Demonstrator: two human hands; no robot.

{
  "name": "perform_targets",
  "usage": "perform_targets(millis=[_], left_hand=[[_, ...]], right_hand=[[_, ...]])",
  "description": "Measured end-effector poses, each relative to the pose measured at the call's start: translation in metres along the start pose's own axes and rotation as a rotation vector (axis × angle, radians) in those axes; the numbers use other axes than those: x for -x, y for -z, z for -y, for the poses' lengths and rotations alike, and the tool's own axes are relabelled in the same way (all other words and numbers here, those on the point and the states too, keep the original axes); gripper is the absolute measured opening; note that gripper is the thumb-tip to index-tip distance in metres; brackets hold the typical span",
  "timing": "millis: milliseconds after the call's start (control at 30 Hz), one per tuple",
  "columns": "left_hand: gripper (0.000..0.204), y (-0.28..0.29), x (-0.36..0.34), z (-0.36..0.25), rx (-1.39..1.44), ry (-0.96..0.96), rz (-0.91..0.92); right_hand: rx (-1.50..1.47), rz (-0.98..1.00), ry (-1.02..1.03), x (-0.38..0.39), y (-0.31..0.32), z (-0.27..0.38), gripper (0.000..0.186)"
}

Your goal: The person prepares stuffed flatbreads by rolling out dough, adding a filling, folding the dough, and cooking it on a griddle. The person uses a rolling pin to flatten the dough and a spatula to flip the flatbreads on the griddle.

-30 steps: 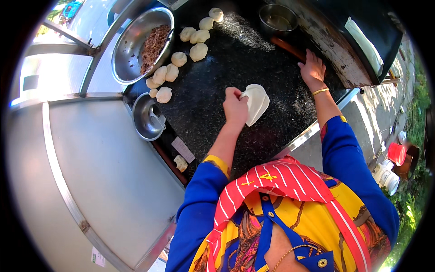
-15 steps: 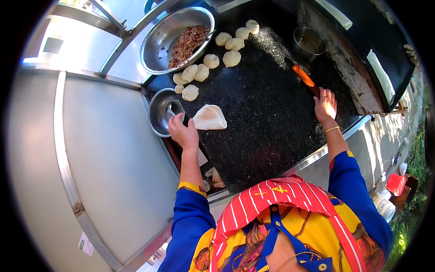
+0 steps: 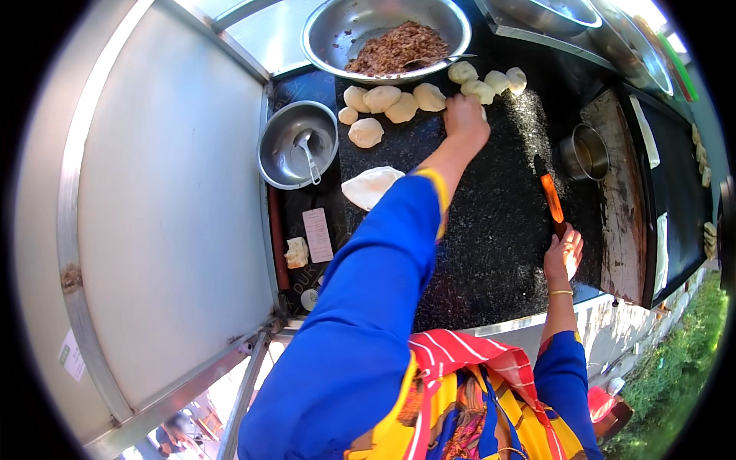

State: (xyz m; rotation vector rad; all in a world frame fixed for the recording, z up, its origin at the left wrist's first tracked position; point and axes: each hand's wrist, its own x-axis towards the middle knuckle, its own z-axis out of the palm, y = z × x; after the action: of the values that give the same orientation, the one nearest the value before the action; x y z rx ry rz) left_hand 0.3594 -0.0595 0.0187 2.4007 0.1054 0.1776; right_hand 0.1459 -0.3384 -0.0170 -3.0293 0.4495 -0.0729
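My left hand (image 3: 465,123) reaches across to the row of pale dough balls, its fingers curled over one dough ball that shows only as a sliver beside the palm. More dough balls (image 3: 382,98) lie to its left and right on the black worktop (image 3: 491,253). Near the right side, my right hand (image 3: 563,254) is closed around the near handle of a rolling pin (image 3: 551,196) with dark ends and an orange middle. A flattened, folded piece of dough (image 3: 372,186) rests by my left sleeve, which partly covers it.
A large steel bowl (image 3: 322,54) of reddish-brown filling with a spoon stands at the back. At left, a smaller bowl (image 3: 268,149) holds a white spoon. A round metal tin (image 3: 586,152) sits by scattered flour (image 3: 529,115). A panel (image 3: 176,169) borders the left.
My left hand has moved from beside the small bowl and folded dough, up and right to the dough balls. My right hand stays by the rolling pin. The whole view has shifted.
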Motion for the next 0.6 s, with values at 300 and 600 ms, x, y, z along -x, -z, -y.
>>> perform_targets(millis=[300,600], left_hand=[[0.05,0.074,0.236,0.002,-0.135,-0.119,0.367],[0.071,0.043,0.236,0.001,-0.368,-0.494,0.489]], right_hand=[[-0.008,0.039,-0.007,-0.002,0.005,-0.002,0.045],[0.007,0.014,0.031,-0.002,-0.002,-0.006,0.046]])
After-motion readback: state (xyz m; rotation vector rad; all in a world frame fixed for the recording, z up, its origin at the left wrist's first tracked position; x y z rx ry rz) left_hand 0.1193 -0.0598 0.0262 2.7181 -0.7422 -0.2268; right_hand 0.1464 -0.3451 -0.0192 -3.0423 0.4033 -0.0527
